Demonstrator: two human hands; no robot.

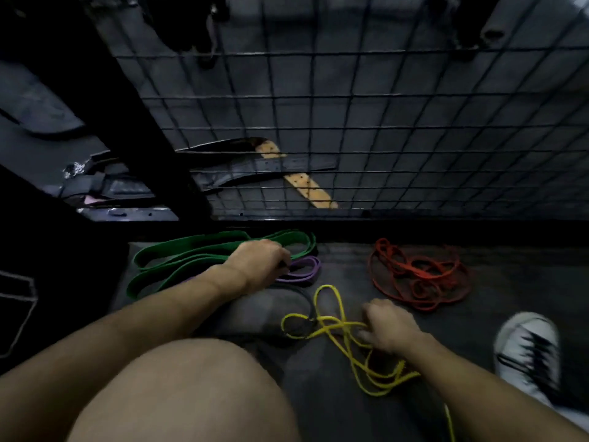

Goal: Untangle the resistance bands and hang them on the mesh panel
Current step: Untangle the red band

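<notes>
Dark floor (497,320) | left hand (259,261) on purple band (306,269) | right hand (390,327) grips yellow band (334,327)

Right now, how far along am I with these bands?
None hang on the mesh panel yet. Your right hand grips the tangled yellow band; your left hand is at the purple band. Green band and knotted red band wait on the floor.

Both hands (259,261) (390,327) low, fingers curled.
</notes>
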